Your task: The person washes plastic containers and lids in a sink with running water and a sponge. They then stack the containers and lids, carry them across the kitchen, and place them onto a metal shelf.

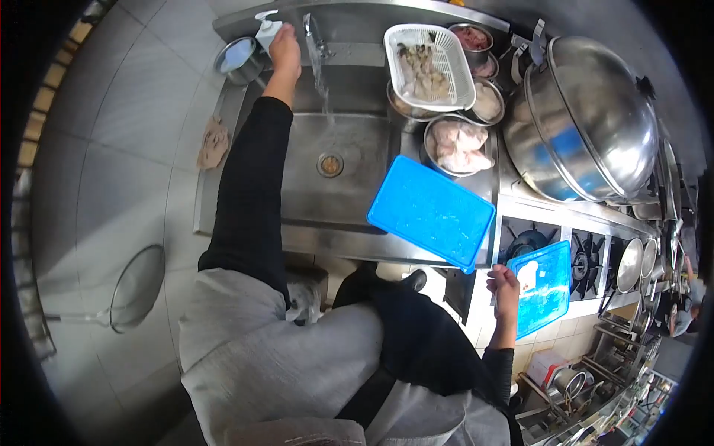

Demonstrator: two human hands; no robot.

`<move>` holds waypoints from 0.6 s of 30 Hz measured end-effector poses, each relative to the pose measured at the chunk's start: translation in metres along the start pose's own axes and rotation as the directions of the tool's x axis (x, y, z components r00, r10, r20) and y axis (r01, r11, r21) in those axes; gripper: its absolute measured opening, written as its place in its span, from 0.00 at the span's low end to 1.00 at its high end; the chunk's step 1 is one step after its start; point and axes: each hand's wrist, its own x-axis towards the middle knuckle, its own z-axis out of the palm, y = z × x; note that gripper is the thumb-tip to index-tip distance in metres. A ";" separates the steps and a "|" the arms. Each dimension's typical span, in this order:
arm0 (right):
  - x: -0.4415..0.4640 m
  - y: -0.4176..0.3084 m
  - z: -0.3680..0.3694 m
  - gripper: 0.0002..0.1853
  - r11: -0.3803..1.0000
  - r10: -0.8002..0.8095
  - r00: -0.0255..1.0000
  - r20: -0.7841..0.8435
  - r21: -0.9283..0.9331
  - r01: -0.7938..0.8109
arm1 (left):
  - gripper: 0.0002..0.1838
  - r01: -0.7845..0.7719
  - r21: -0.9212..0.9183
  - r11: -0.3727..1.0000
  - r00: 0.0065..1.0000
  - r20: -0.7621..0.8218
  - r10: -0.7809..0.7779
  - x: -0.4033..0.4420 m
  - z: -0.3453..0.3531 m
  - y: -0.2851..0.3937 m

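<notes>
At the back left of the sink, my left hand (285, 56) is closed around a white pump bottle (268, 31). Beside it, water runs from the faucet (311, 30) into the steel sink (305, 160). My right hand (505, 290) pinches the edge of a blue plastic lid (549, 293) with a whitish label, out in front of the stove. Another blue lid (431, 212), wet on top, lies across the sink's right front edge, close to my right fingers.
A white basket (466, 82) of seafood rests on steel bowls. Raw meat fills a bowl (455, 145) below it. A large domed steel pot (595, 119) and burners (587, 256) are at right. A strainer (139, 286) is at left, a cloth (213, 143) on the sink edge.
</notes>
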 end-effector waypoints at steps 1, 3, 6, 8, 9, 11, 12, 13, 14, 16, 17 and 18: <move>-0.004 -0.003 0.009 0.11 1.000 -0.004 1.000 -0.002 0.009 0.004 | 0.20 0.122 -0.038 0.992 0.972 0.208 -0.112 -0.002 0.011 0.015; -0.009 -0.005 0.025 0.11 1.000 -0.009 1.000 -0.008 0.026 0.009 | 0.21 0.299 -0.306 0.904 0.901 0.403 -0.162 -0.005 0.021 0.008; -0.010 0.001 0.047 0.13 0.999 -0.035 0.999 -0.034 -0.005 0.035 | 0.20 0.567 -0.418 0.710 0.794 0.504 -0.338 -0.010 0.022 -0.021; -0.010 0.000 0.060 0.18 0.993 -0.055 0.995 -0.089 -0.112 0.045 | 0.18 0.690 -0.103 0.717 0.690 0.392 -0.608 -0.002 0.021 -0.084; -0.015 -0.016 0.073 0.22 0.983 -0.017 0.992 -0.127 -0.182 -0.006 | 0.18 0.355 0.378 0.855 0.836 0.282 -0.471 0.015 0.025 -0.123; -0.005 -0.002 0.078 0.29 0.946 -0.077 0.988 -0.137 -0.324 0.029 | 0.22 -0.586 0.650 0.484 0.773 0.628 0.092 0.022 0.017 -0.150; -0.017 -0.032 0.087 0.32 0.918 -0.021 0.992 -0.126 -0.396 -0.030 | 0.25 -0.577 0.798 0.175 0.768 0.603 -0.217 0.012 0.016 -0.115; -0.010 -0.021 0.088 0.32 0.920 -0.035 0.985 -0.171 -0.390 -0.035 | 0.24 -0.640 0.768 0.020 0.740 0.623 -0.255 0.004 0.012 -0.102; -0.004 -0.008 0.087 0.32 0.921 -0.067 0.978 -0.199 -0.389 -0.016 | 0.25 -0.694 0.708 -0.130 0.709 0.642 -0.292 -0.003 0.007 -0.087; 0.007 0.001 0.081 0.32 0.926 -0.006 0.984 -0.177 -0.373 -0.062 | 0.23 -0.799 0.485 -0.354 0.600 0.679 -0.423 -0.008 0.003 -0.083; 0.010 0.004 0.078 0.32 0.926 0.023 0.986 -0.167 -0.368 -0.084 | 0.22 -0.831 0.364 -0.420 0.533 0.735 -0.418 -0.005 -0.009 -0.091; 0.009 0.004 0.080 0.31 0.949 0.062 0.991 -0.120 -0.301 -0.096 | 0.21 -0.840 0.240 -0.487 0.463 0.786 -0.410 -0.003 -0.019 -0.099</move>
